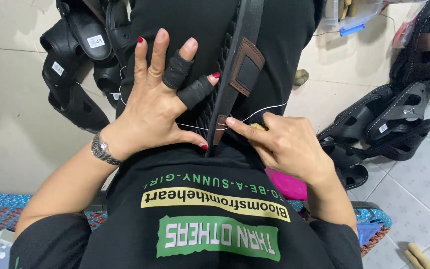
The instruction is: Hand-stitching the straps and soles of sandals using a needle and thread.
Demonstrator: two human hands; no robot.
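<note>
Black leather sandal upper with brown patch (247,69) pressed flat by left hand (158,99), fingers spread open. White thread (267,110) pinched by right hand (284,144), closed on it.

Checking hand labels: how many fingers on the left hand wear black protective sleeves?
2. Both are on the left hand: one sleeve on the ring finger, the other sleeve on the little finger. The thumb's far side is hidden.

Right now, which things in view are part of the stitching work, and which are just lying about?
In use:
left hand
right hand
black sandal sole with brown strap
white thread
black finger guards

Lying about:
black sandals on the left
black sandals on the right
pink object
clear plastic box
</note>
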